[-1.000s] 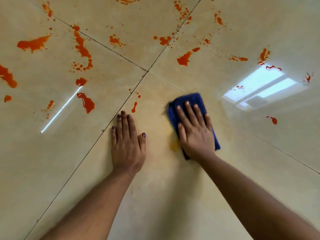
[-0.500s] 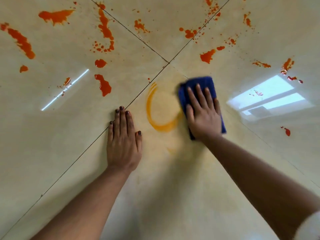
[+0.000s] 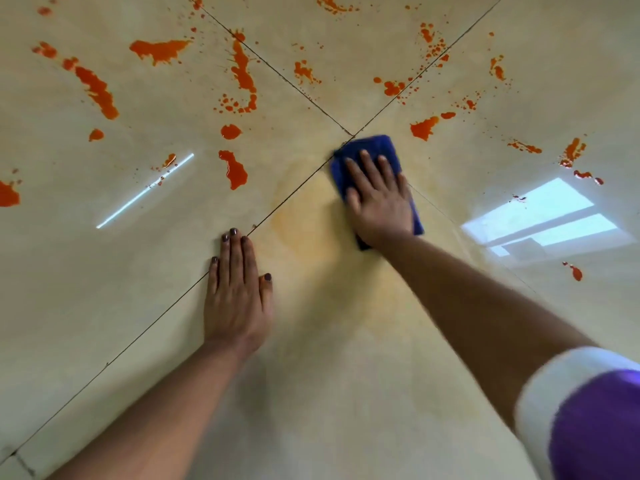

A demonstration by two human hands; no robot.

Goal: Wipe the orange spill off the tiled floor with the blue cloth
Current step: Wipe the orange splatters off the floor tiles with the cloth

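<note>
My right hand [image 3: 379,195] lies flat on the folded blue cloth [image 3: 372,145], pressing it onto the beige tiled floor [image 3: 104,289] just below the crossing of the grout lines [image 3: 352,135]. My left hand [image 3: 237,289] rests flat on the floor to the lower left, fingers together, holding nothing. Orange spill blotches spread over the far tiles: one [image 3: 235,169] left of the cloth, one [image 3: 424,128] to its upper right, a long streak [image 3: 95,88] at far left. A faint yellowish smear [image 3: 311,216] covers the tile between my hands.
A window's bright reflection [image 3: 543,220] lies on the glossy tile at right, with small orange drops [image 3: 575,271] near it. A thin white light streak [image 3: 145,190] shows at left. A purple sleeve with a white cuff [image 3: 588,420] fills the bottom right corner.
My right hand has pushed the cloth forward and left to the grout crossing. The curved orange smear seen half a second ago is wiped to a faint haze. My left hand stays planted.
</note>
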